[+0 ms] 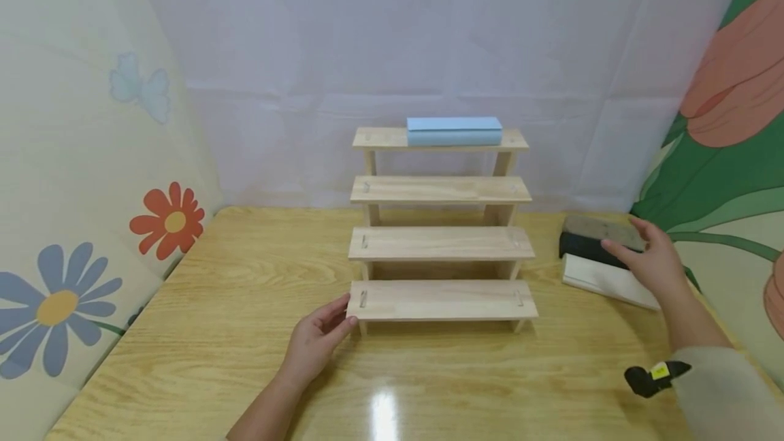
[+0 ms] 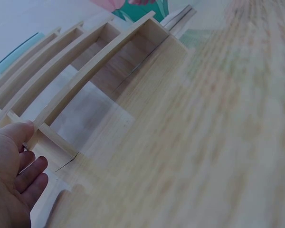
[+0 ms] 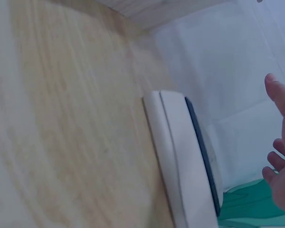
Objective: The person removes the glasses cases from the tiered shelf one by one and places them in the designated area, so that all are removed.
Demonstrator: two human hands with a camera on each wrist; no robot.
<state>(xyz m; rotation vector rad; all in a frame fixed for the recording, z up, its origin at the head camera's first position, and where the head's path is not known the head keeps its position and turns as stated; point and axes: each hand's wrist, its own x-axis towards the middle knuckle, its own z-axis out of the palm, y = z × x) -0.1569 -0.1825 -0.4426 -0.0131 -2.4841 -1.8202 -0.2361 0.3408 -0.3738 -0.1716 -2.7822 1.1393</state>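
A four-tier wooden step rack (image 1: 442,299) stands on the table. At the left end of its lowest shelf, my left hand (image 1: 315,342) holds the corner, the thumb at the front edge; the left wrist view shows the thumb on the shelf corner and the other fingers bent below. My right hand (image 1: 658,260) is over a dark case with a grey-brown top (image 1: 597,229), thumb and fingers spread apart. A long white case (image 1: 603,281) lies in front of the dark one. In the right wrist view, the right hand (image 3: 282,147) appears apart from both cases.
A light blue case (image 1: 454,131) lies on the rack's top shelf, toward the right. Behind the wood-grain table (image 1: 257,257) hangs a pale cloth (image 1: 416,33). Flower-patterned panels (image 1: 61,155) flank both sides. A black strap piece with a yellow label (image 1: 658,373) is at the right sleeve.
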